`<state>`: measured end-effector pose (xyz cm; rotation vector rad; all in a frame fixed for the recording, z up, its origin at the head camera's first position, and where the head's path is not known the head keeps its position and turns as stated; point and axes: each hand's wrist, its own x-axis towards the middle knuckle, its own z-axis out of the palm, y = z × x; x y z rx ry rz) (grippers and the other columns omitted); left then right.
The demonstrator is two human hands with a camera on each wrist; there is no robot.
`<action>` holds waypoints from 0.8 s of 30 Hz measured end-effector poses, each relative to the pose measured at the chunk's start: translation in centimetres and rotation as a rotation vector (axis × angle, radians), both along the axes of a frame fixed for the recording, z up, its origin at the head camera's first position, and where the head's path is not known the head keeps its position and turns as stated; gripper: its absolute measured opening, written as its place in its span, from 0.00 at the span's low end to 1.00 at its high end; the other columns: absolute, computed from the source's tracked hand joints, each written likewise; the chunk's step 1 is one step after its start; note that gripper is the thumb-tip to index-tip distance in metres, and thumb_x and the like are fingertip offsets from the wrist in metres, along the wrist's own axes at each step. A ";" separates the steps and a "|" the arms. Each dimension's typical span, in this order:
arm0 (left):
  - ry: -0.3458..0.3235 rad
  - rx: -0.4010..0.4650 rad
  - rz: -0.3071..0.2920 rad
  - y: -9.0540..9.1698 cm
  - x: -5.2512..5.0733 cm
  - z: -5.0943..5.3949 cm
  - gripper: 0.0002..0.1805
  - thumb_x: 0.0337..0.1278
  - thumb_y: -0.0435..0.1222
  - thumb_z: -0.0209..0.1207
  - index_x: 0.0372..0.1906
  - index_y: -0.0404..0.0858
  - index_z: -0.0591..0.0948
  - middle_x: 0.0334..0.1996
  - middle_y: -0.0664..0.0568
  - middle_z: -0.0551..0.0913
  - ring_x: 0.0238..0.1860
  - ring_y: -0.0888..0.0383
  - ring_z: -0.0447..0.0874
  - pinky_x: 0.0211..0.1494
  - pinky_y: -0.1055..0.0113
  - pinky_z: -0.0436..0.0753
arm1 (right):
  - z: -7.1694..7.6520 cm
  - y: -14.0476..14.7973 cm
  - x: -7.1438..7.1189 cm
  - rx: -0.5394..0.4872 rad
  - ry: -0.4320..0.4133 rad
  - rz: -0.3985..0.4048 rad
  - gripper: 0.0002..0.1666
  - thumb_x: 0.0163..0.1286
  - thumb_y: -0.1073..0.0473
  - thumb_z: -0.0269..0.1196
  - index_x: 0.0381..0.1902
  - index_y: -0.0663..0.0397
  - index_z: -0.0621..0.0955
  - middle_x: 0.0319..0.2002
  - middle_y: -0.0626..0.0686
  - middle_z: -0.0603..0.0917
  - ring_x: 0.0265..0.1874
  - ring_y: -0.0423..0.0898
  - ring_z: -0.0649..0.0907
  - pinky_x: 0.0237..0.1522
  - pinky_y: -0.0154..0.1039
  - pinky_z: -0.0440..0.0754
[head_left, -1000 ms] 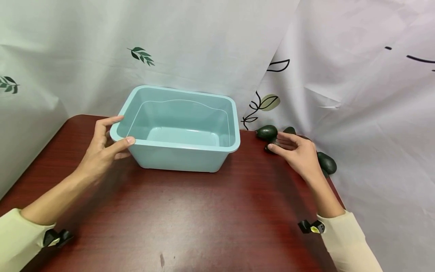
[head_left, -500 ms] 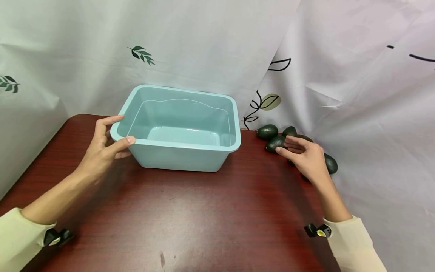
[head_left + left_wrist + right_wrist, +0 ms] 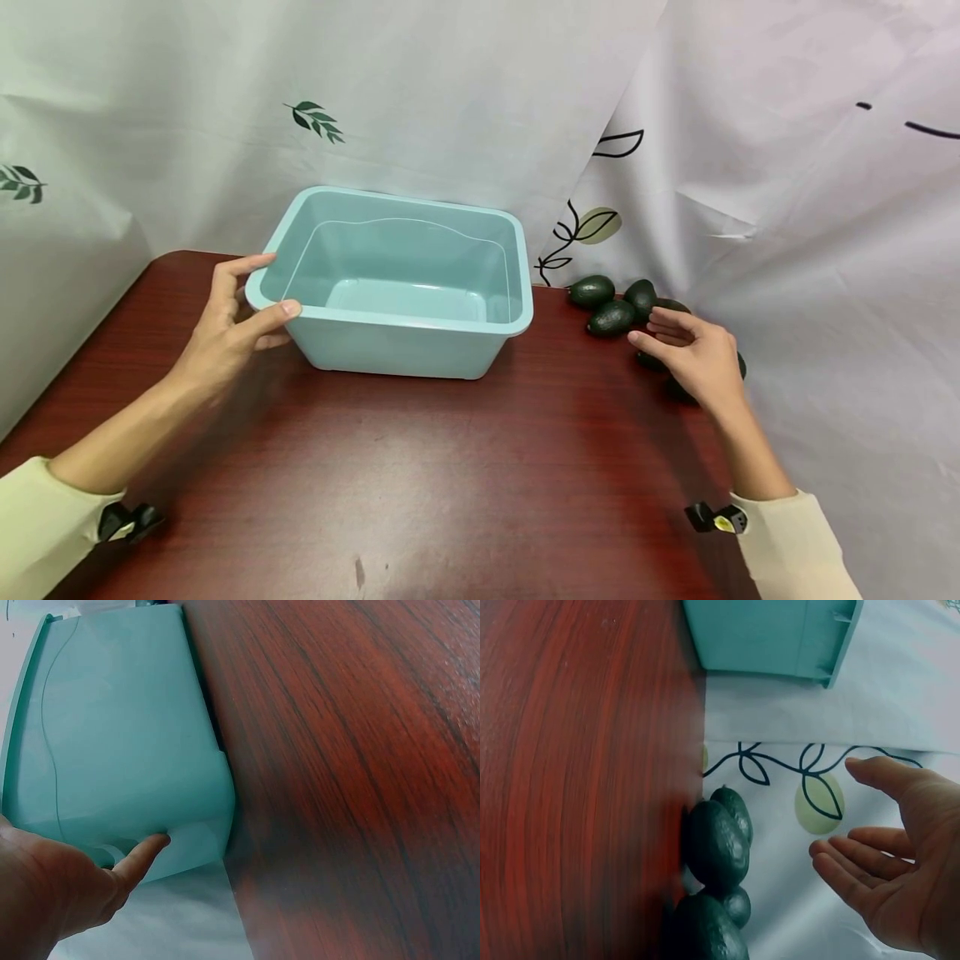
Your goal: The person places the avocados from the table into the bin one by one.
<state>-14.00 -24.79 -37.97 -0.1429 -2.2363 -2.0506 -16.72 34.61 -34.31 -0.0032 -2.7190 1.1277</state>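
A light blue plastic bin (image 3: 397, 346) stands at the back of the table, nothing inside it. My left hand (image 3: 232, 325) grips its left front corner, thumb over the rim; in the left wrist view a finger (image 3: 146, 856) lies against the bin's outer wall (image 3: 127, 727). Over at the right, my right hand (image 3: 697, 358) hovers above a group of dark green avocados (image 3: 611, 318), fingers loosely extended and nothing between them. In the right wrist view that hand (image 3: 900, 862) is apart from the avocados (image 3: 716, 844); part of the group is hidden behind it in the head view.
The dark red wood-grain table (image 3: 420, 483) spreads in front of the bin. A white cloth (image 3: 450, 100) with leaf prints hangs behind the table and along its right side. The avocados lie near the table's back right edge.
My right hand has moved right and slightly toward me, away from the leftmost avocados, which now show more fully. The left hand and the bin have stayed in place.
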 end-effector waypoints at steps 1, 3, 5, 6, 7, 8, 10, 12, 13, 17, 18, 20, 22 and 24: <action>0.003 0.000 -0.003 0.0 0.0 0.0 0.39 0.82 0.34 0.65 0.84 0.60 0.61 0.75 0.64 0.64 0.60 0.64 0.83 0.49 0.75 0.90 | 0.0 0.1 0.1 0.004 -0.004 -0.003 0.38 0.71 0.44 0.82 0.72 0.56 0.87 0.61 0.66 0.92 0.40 0.13 0.85 0.46 0.14 0.82; 0.002 0.000 -0.003 0.0 0.0 0.0 0.39 0.82 0.34 0.65 0.84 0.60 0.61 0.76 0.64 0.64 0.60 0.64 0.83 0.49 0.75 0.90 | 0.0 0.4 0.2 0.013 -0.009 -0.009 0.39 0.71 0.44 0.82 0.72 0.57 0.86 0.61 0.66 0.92 0.40 0.12 0.85 0.47 0.13 0.81; -0.003 -0.004 -0.001 0.0 0.0 0.0 0.39 0.82 0.34 0.65 0.84 0.61 0.61 0.76 0.64 0.64 0.59 0.65 0.83 0.49 0.75 0.90 | 0.0 0.7 0.3 0.015 -0.017 -0.012 0.39 0.71 0.43 0.82 0.72 0.57 0.86 0.61 0.66 0.92 0.40 0.12 0.85 0.47 0.13 0.81; -0.007 -0.004 0.002 0.0 0.0 0.0 0.39 0.82 0.34 0.65 0.84 0.61 0.61 0.76 0.64 0.64 0.59 0.65 0.83 0.49 0.74 0.90 | 0.0 0.9 0.4 0.015 -0.021 -0.012 0.40 0.71 0.43 0.82 0.73 0.58 0.86 0.62 0.66 0.92 0.40 0.12 0.85 0.47 0.13 0.81; -0.008 -0.005 0.003 0.0 0.0 0.0 0.39 0.82 0.34 0.65 0.84 0.61 0.61 0.76 0.64 0.64 0.59 0.65 0.83 0.49 0.74 0.90 | 0.0 1.1 0.4 0.018 -0.022 -0.012 0.40 0.71 0.43 0.82 0.73 0.58 0.86 0.62 0.67 0.92 0.40 0.12 0.85 0.48 0.13 0.80; -0.009 -0.003 0.002 0.0 0.0 0.0 0.39 0.82 0.34 0.65 0.84 0.61 0.61 0.76 0.64 0.64 0.59 0.64 0.83 0.49 0.74 0.90 | 0.0 1.3 0.5 0.017 -0.023 -0.014 0.40 0.71 0.43 0.82 0.73 0.59 0.85 0.62 0.67 0.91 0.40 0.13 0.85 0.48 0.13 0.80; -0.008 -0.007 0.003 0.0 0.0 0.0 0.39 0.82 0.34 0.65 0.84 0.61 0.61 0.76 0.63 0.63 0.59 0.65 0.83 0.49 0.74 0.90 | 0.0 1.7 0.7 0.017 -0.019 -0.022 0.40 0.71 0.43 0.82 0.72 0.58 0.86 0.62 0.67 0.92 0.41 0.13 0.86 0.48 0.13 0.81; -0.002 -0.010 0.001 0.0 0.0 0.0 0.39 0.82 0.34 0.65 0.84 0.61 0.60 0.77 0.62 0.62 0.60 0.64 0.82 0.49 0.75 0.90 | 0.1 2.2 0.9 0.015 -0.013 -0.033 0.40 0.70 0.43 0.82 0.71 0.58 0.86 0.58 0.60 0.95 0.41 0.14 0.86 0.48 0.13 0.81; 0.002 -0.011 -0.001 -0.1 0.0 0.0 0.39 0.82 0.34 0.65 0.84 0.61 0.60 0.78 0.61 0.62 0.60 0.64 0.82 0.49 0.75 0.90 | 0.1 2.4 1.0 0.015 -0.011 -0.037 0.40 0.70 0.43 0.83 0.71 0.58 0.87 0.56 0.54 0.96 0.41 0.14 0.86 0.48 0.13 0.81; 0.001 -0.010 -0.001 -0.1 0.0 0.0 0.40 0.82 0.34 0.65 0.84 0.61 0.60 0.77 0.61 0.62 0.61 0.64 0.82 0.49 0.75 0.90 | 0.2 3.3 1.3 0.003 -0.018 -0.043 0.40 0.71 0.42 0.82 0.72 0.59 0.86 0.46 0.26 0.90 0.41 0.14 0.87 0.48 0.13 0.82; 0.000 -0.009 -0.002 0.0 0.0 0.0 0.40 0.82 0.34 0.65 0.84 0.61 0.60 0.77 0.61 0.63 0.61 0.64 0.82 0.49 0.75 0.90 | 0.2 3.6 1.3 0.003 -0.023 -0.045 0.41 0.71 0.42 0.82 0.72 0.59 0.85 0.45 0.23 0.88 0.41 0.14 0.86 0.48 0.13 0.81; -0.001 -0.007 -0.004 0.0 0.0 0.0 0.40 0.82 0.34 0.65 0.84 0.61 0.60 0.77 0.61 0.63 0.61 0.63 0.82 0.49 0.74 0.90 | 0.2 4.0 1.4 0.012 -0.030 -0.053 0.42 0.71 0.42 0.82 0.73 0.60 0.85 0.44 0.22 0.87 0.41 0.13 0.86 0.47 0.13 0.81; -0.001 -0.014 -0.004 0.0 0.0 0.0 0.40 0.82 0.35 0.65 0.85 0.61 0.60 0.78 0.61 0.63 0.61 0.63 0.82 0.50 0.74 0.90 | 0.1 4.4 1.5 0.031 -0.037 -0.065 0.42 0.71 0.41 0.82 0.73 0.59 0.85 0.46 0.25 0.88 0.41 0.12 0.85 0.47 0.13 0.80; 0.000 -0.028 -0.001 0.0 0.0 0.0 0.40 0.82 0.36 0.65 0.85 0.61 0.60 0.78 0.61 0.62 0.61 0.64 0.82 0.49 0.74 0.90 | 0.0 4.9 1.5 0.052 -0.048 -0.078 0.42 0.71 0.40 0.82 0.73 0.58 0.86 0.50 0.34 0.92 0.40 0.12 0.84 0.47 0.12 0.80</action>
